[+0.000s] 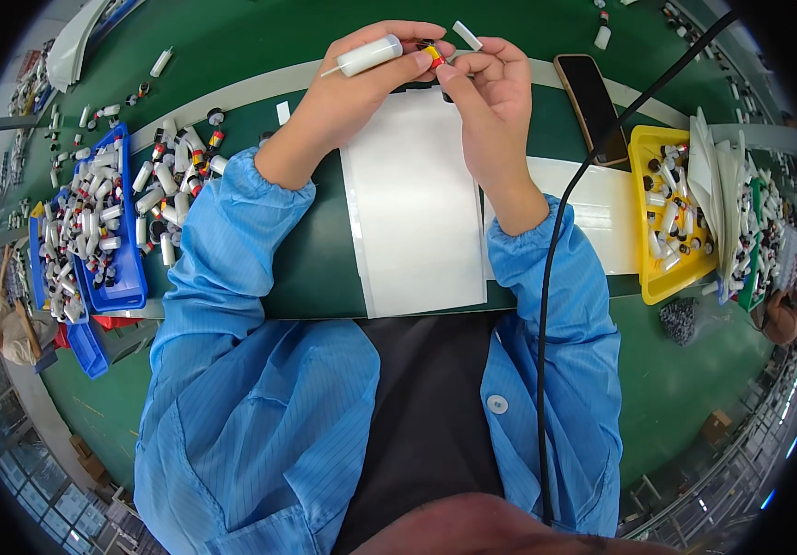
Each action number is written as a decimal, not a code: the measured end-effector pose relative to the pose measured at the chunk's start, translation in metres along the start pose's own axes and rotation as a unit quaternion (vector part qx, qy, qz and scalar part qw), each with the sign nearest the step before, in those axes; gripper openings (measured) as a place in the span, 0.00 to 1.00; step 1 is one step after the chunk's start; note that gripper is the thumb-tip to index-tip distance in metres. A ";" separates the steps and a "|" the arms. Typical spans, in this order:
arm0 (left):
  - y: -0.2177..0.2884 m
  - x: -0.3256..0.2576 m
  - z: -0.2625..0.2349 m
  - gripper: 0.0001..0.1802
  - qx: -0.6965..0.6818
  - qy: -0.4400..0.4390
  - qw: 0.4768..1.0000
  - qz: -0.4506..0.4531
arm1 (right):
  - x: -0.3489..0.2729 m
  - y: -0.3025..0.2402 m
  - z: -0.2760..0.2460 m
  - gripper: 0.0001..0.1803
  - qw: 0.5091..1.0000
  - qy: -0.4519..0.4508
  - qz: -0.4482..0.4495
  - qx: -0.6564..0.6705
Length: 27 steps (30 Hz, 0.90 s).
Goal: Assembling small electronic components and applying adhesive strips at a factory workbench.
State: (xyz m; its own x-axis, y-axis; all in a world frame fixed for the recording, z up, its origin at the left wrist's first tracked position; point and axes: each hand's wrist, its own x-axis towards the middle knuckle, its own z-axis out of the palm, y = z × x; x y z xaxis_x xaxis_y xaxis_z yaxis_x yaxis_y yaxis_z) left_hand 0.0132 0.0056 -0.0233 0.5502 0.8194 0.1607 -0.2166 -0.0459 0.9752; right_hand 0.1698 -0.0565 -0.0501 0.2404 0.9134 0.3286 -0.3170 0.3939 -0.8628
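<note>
Left hand point(361, 79) grips a white tube point(369, 55). Right hand point(491, 79) pinches a small red-and-yellow cap point(434, 55) above the green counter point(315, 268)

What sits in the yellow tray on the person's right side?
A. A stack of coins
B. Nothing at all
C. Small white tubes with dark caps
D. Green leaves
C: the yellow tray at the right holds a jumble of small white tubes and dark caps, much like the pile in the blue tray at the left.
</note>
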 end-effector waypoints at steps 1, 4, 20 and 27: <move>-0.002 0.000 0.001 0.18 -0.039 0.002 0.999 -0.009 | 0.000 0.000 0.000 0.26 1.000 -0.003 0.005 -0.003; -0.001 0.001 0.001 0.18 -0.066 0.004 0.998 -0.021 | 0.002 0.005 -0.001 0.25 0.998 -0.012 -0.036 -0.050; 0.011 -0.001 -0.007 0.16 0.152 -0.057 0.987 0.014 | 0.004 -0.016 -0.004 0.06 0.987 -0.025 -0.014 -0.155; 0.006 0.000 -0.009 0.17 0.150 -0.077 0.985 0.031 | 0.002 -0.012 -0.003 0.06 0.989 -0.002 0.002 -0.151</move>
State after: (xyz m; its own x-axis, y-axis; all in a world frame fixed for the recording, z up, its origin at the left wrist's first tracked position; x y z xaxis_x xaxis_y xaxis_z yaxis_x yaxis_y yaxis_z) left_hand 0.0045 0.0101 -0.0188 0.6649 0.7139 0.2197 -0.0185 -0.2782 0.9603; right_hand 0.1764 -0.0592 -0.0402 0.2368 0.9152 0.3260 -0.0298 0.3422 -0.9392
